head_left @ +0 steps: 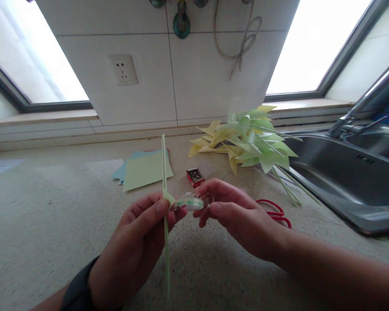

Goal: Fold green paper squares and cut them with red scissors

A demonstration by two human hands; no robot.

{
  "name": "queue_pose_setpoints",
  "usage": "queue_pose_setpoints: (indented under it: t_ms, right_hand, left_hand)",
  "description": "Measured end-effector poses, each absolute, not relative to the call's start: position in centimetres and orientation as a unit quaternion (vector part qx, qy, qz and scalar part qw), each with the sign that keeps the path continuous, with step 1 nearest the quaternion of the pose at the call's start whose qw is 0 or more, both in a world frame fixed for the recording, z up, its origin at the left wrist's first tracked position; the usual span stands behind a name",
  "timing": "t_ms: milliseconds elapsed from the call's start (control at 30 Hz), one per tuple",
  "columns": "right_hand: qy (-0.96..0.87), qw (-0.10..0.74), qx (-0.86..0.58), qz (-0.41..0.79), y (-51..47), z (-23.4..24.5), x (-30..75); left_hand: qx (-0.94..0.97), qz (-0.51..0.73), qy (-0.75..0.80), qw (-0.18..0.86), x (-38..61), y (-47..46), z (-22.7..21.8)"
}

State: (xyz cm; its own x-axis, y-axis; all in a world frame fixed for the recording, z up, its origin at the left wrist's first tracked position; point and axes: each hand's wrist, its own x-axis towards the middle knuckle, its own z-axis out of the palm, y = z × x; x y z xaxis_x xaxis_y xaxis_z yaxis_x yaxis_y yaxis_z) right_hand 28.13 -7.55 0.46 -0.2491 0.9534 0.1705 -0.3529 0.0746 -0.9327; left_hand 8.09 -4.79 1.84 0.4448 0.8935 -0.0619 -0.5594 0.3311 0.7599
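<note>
My left hand [149, 220] pinches a folded strip of pale green paper [164, 168], which stands nearly upright and has a small folded flap at the fingertips. Between the two hands is a small roll of clear tape [189, 203] with a white and green band, its left end close against the left fingers. The curled fingers of my right hand [227, 207] grip the roll at its right end. Just beyond the fingers lies a small red box [195, 177] of dark metal pins. Red-handled scissors [275, 212] are partly hidden behind my right hand.
Green and blue paper sheets [148, 171] lie stacked at the back left. A pile of green and yellow paper pinwheels [253, 140] rests at the back right, beside the steel sink [330, 172] and faucet [353, 116]. A tiled wall with a socket [123, 69] rises behind.
</note>
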Motion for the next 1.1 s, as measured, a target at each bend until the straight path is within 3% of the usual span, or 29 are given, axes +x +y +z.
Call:
queue_pose_setpoints:
  t_ms: [267, 500, 633, 1100]
  right_hand:
    - [-0.601, 0.51, -0.336, 0.515, -8.0, 1.2, 28.0]
    - [-0.685, 0.553, -0.429, 0.201, -7.7, 2.2, 29.5]
    - [-0.767, 0.512, -0.385, 0.023, -7.4, 3.3, 30.6]
    - [-0.883, 0.366, -0.275, -0.105, -8.2, 3.9, 29.9]
  left_hand:
    - [0.359, 0.455, 0.221, 0.784, 8.2, -4.8, 1.8]
    - [0.381, 0.45, 0.285, 0.755, 8.1, -4.8, 1.8]
    - [0.415, 0.449, 0.321, 0.723, 8.3, -4.6, 1.6]
    - [0.507, 0.41, 0.326, 0.684, 8.3, -4.9, 0.9]
